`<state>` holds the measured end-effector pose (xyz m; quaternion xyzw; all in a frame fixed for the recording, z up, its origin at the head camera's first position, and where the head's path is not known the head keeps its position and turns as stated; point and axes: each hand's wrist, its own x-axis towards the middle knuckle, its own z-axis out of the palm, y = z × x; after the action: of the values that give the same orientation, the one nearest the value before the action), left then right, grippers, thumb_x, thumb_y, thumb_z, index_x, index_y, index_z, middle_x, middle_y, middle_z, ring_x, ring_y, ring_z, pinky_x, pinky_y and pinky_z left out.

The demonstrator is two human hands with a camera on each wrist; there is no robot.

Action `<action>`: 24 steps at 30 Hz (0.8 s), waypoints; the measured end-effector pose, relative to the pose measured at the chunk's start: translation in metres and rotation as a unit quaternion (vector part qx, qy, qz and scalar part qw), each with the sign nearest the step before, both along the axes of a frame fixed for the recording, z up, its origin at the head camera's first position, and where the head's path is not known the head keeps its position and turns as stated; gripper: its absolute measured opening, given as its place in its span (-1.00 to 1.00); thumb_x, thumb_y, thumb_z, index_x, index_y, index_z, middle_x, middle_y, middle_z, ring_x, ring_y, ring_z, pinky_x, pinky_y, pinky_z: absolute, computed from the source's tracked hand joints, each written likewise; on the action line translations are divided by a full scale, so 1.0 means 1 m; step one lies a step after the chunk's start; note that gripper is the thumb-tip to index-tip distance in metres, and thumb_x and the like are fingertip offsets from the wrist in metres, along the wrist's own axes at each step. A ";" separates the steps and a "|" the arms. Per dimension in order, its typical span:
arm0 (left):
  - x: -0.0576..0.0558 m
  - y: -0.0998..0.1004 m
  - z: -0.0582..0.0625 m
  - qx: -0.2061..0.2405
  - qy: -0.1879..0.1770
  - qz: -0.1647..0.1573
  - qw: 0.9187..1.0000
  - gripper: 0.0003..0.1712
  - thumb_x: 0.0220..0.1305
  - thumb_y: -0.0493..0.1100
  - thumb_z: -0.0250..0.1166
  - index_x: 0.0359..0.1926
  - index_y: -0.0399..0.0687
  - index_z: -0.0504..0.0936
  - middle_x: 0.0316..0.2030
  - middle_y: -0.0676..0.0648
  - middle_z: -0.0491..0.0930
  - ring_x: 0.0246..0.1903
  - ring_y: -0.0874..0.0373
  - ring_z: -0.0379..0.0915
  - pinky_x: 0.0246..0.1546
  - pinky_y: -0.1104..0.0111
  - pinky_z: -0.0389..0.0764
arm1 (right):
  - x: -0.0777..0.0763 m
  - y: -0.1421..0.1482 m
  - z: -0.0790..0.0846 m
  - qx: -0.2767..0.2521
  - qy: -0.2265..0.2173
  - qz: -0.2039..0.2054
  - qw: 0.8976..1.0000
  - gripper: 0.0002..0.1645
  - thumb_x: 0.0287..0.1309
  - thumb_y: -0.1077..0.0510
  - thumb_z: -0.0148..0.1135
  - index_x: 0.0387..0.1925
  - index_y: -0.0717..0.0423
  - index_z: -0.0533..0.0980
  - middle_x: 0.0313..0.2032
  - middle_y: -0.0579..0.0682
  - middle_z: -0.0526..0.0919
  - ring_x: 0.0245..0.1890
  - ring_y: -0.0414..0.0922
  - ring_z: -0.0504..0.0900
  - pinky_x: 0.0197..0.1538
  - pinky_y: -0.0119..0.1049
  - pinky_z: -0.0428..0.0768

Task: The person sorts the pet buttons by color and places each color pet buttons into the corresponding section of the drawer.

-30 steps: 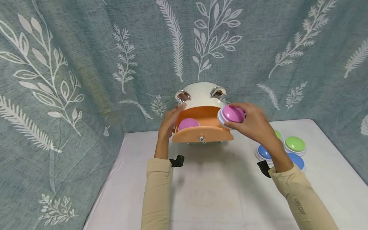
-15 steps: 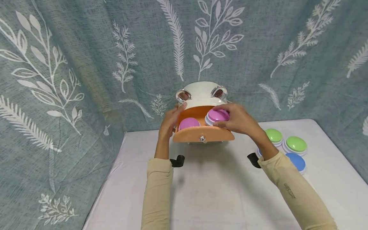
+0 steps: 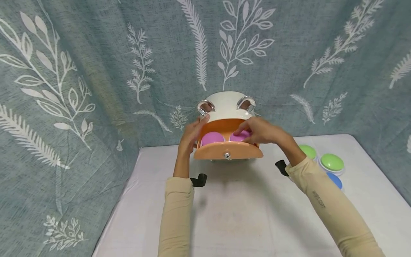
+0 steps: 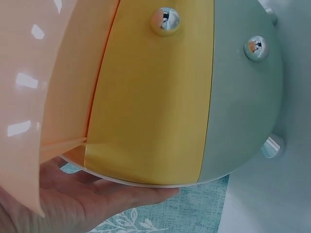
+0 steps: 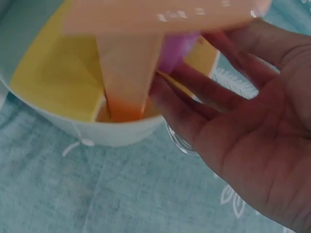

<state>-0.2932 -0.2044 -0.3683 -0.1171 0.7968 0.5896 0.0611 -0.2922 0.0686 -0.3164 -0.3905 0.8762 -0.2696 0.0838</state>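
The right hand (image 3: 264, 130) has lowered the right pink disc (image 3: 239, 137) into the orange drawer (image 3: 212, 151): a moment ago it was tilted and stood above the front rim, and now it sits lower, partly behind the front wall. That puts it just beside the left pink disc (image 3: 212, 137), so both pink ones are inside the drawer. The right hand's fingers grasp it from above; whether its whole weight rests on the drawer floor cannot be told. The left hand (image 3: 191, 135) has stayed at the left side of the cream box (image 3: 224, 102), thumb on the shell's front, the other fingers round the side, holding it. The yellow drawer (image 4: 150, 97) beneath is closed. On the surface (image 3: 231, 214), to the right, lie a green disc (image 3: 332, 162), a second green disc (image 3: 307, 151) and a blue disc (image 3: 335, 180), the blue partly hidden by the right sleeve (image 3: 327, 203); these remain outside the drawer.
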 end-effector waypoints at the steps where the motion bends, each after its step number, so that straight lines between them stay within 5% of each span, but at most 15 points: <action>1: 0.000 0.000 0.000 -0.001 0.000 0.001 1.000 0.09 0.23 0.62 0.19 0.64 0.35 0.12 0.68 0.04 0.03 0.55 -0.14 0.18 -0.15 0.02 0.63 | 0.000 0.000 0.001 0.001 -0.004 0.007 1.000 -0.59 0.17 0.35 0.45 0.08 0.26 0.72 -0.43 0.04 0.62 -0.48 -0.15 0.37 -0.38 -0.40 0.31; 6: 0.000 0.000 0.000 0.002 -0.005 0.004 1.000 0.10 0.22 0.63 0.19 0.64 0.34 0.14 0.68 0.09 0.03 0.60 -0.13 0.11 0.07 -0.12 0.60 | 0.001 0.000 0.003 0.001 -0.016 0.009 1.000 -0.61 0.23 0.31 0.45 0.11 0.25 0.71 -0.39 0.05 0.65 -0.49 -0.15 0.39 -0.42 -0.41 0.30; 10: 0.001 0.000 0.000 0.000 -0.007 -0.001 1.000 0.08 0.22 0.64 0.18 0.63 0.37 0.15 0.68 0.12 0.02 0.62 -0.11 0.07 0.01 -0.03 0.61 | 0.005 0.003 -0.001 -0.016 -0.008 -0.010 1.000 -0.66 0.26 0.28 0.43 0.06 0.27 0.73 -0.29 0.12 0.75 -0.42 -0.10 0.48 -0.34 -0.37 0.41; 15: 0.000 0.000 -0.001 0.002 -0.011 -0.004 1.000 0.06 0.20 0.64 0.20 0.62 0.42 0.18 0.68 0.13 0.03 0.62 -0.13 0.08 0.11 -0.12 0.61 | 0.022 0.014 -0.003 -0.069 0.004 -0.088 0.994 -0.73 0.34 0.28 0.34 0.00 0.36 0.72 -0.05 0.28 0.79 -0.15 0.13 0.73 -0.01 -0.05 0.72; 18: 0.000 -0.002 -0.002 0.003 -0.014 -0.005 1.000 0.04 0.21 0.63 0.21 0.60 0.41 0.23 0.67 0.18 0.04 0.62 -0.12 0.09 0.07 -0.09 0.64 | 0.043 0.019 -0.004 -0.130 0.038 -0.168 0.977 -0.78 0.38 0.29 0.30 -0.04 0.34 0.72 -0.08 0.29 0.79 -0.08 0.18 0.76 0.07 0.08 0.72; 24: 0.000 -0.003 -0.002 0.016 -0.005 0.001 1.000 -0.02 0.21 0.60 0.24 0.54 0.32 0.38 0.62 0.38 0.06 0.63 -0.04 0.06 -0.31 0.19 0.68 | 0.095 0.000 -0.026 -0.229 0.118 -0.263 0.930 -0.89 0.28 0.30 0.40 -0.23 0.28 0.77 -0.35 0.18 0.83 -0.39 -0.02 0.74 -0.28 -0.30 0.68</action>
<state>-0.2931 -0.2076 -0.3702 -0.1197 0.7866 0.6022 0.0661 -0.1971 0.0689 -0.3426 -0.1834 0.8656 -0.4273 -0.1856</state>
